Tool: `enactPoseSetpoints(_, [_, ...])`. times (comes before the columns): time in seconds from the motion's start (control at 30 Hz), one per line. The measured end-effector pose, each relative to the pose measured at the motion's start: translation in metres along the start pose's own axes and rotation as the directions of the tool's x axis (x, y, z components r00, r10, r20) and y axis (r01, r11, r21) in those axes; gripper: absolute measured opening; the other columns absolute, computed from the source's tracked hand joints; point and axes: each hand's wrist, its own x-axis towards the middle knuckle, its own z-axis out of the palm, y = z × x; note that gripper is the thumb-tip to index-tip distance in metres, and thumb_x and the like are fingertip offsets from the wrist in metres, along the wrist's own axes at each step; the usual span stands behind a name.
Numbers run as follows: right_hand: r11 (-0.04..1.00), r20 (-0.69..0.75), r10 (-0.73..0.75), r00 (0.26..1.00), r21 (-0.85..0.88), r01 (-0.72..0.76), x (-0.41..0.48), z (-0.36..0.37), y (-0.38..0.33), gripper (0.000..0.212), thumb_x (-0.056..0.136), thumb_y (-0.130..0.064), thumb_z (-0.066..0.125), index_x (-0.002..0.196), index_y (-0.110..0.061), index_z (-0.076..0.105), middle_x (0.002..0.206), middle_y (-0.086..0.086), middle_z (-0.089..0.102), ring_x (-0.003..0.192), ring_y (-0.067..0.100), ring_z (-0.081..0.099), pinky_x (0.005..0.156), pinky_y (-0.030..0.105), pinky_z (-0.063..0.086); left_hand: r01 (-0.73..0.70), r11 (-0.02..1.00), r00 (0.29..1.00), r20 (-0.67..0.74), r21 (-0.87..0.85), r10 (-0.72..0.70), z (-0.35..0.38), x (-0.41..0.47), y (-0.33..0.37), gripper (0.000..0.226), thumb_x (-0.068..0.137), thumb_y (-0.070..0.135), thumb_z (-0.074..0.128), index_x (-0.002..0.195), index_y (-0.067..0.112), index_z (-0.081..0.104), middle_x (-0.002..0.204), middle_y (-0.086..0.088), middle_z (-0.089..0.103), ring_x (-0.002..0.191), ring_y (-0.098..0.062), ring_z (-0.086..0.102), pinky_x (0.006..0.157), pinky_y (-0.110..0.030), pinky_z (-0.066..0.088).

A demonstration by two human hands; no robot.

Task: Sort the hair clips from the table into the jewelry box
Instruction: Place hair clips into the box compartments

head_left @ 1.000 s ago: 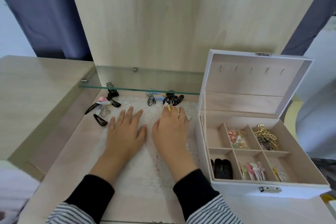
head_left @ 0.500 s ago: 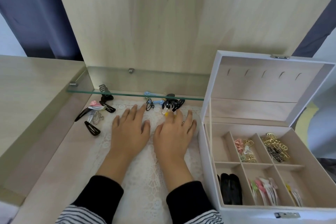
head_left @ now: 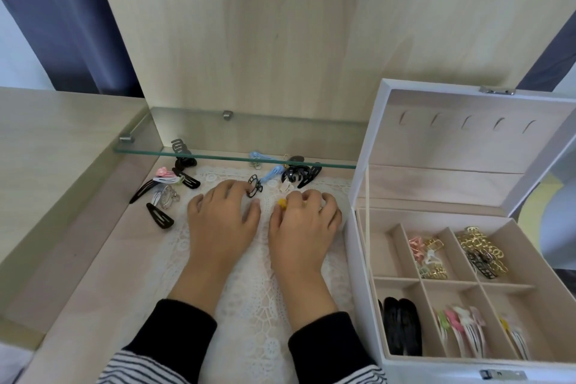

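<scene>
My left hand lies on the lace mat, its fingers curled against a small black claw clip. Beside it, my right hand pinches a small yellow clip between thumb and fingers. Just beyond the hands lie a blue clip, a small white clip and a large black claw clip. More clips sit to the left: a black snap clip, a silver clip and a pink flower clip. The white jewelry box stands open at the right, with clips sorted in its compartments.
A glass shelf runs low over the far clips, below a tall wooden back panel. A raised wooden surface borders the recess on the left. The box's upright lid stands at the right.
Both hands went from lying flat to curled. The right fingers closed on the yellow clip; the left fingers reached the small black claw clip. The view also shifted closer.
</scene>
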Motion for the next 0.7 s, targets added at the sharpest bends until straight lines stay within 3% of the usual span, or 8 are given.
enactPoseSetpoints(0.1, [1.0,0.001,0.003,1.0,0.03,-0.003,-0.001,-0.002,-0.002,0.019,0.075,-0.028,0.071,0.087,-0.013,0.068,0.093,0.009,0.064,0.104,0.036,0.054,0.09,0.049,0.045,0.02,0.999,0.998,-0.061,-0.03,-0.022,-0.003,-0.002,-0.001,0.014,0.084,0.042,0.062,0.087,0.029,0.061,0.09,0.013,0.066,0.087,-0.013,0.063,0.084,-0.037,0.038])
enactPoseSetpoints(0.27, [0.999,-0.011,-0.021,1.0,0.039,0.021,-0.004,-0.007,-0.005,0.015,0.075,-0.024,0.067,0.087,-0.015,0.069,0.088,0.008,0.065,0.105,0.036,0.056,0.092,0.049,0.045,0.004,0.993,0.997,-0.081,-0.116,-0.014,-0.008,-0.003,0.001,0.017,0.079,0.036,0.073,0.075,0.025,0.06,0.079,0.011,0.064,0.073,-0.015,0.06,0.07,-0.035,0.044])
enactPoseSetpoints(0.37, [0.999,-0.028,-0.04,0.999,0.021,0.04,-0.003,-0.009,-0.006,0.011,0.074,-0.021,0.071,0.085,-0.018,0.069,0.082,0.004,0.065,0.097,0.031,0.058,0.084,0.043,0.045,-0.016,0.991,0.999,-0.053,-0.13,0.01,-0.008,-0.004,0.002,0.015,0.083,0.034,0.069,0.082,0.021,0.06,0.08,0.009,0.065,0.075,-0.019,0.059,0.065,-0.038,0.048])
enactPoseSetpoints(0.57, [0.997,0.014,-0.071,0.997,-0.008,0.071,-0.001,-0.016,-0.008,0.011,0.067,-0.012,0.075,0.071,-0.018,0.067,0.066,0.001,0.061,0.076,0.026,0.054,0.066,0.034,0.041,-0.091,0.992,0.996,-0.004,-0.086,0.091,0.0,-0.004,0.001,0.03,0.091,0.018,0.061,0.12,0.011,0.062,0.102,-0.013,0.064,0.09,-0.034,0.057,0.076,-0.046,0.05])
enactPoseSetpoints(0.7, [0.994,0.032,-0.11,0.993,0.006,0.11,-0.004,-0.024,-0.008,0.013,0.067,-0.014,0.077,0.068,-0.018,0.064,0.061,0.0,0.058,0.071,0.024,0.052,0.062,0.034,0.04,-0.052,0.991,0.998,0.031,-0.127,0.056,-0.003,-0.004,0.003,0.027,0.091,0.015,0.059,0.117,0.009,0.065,0.105,-0.016,0.055,0.092,-0.034,0.055,0.079,-0.046,0.05])
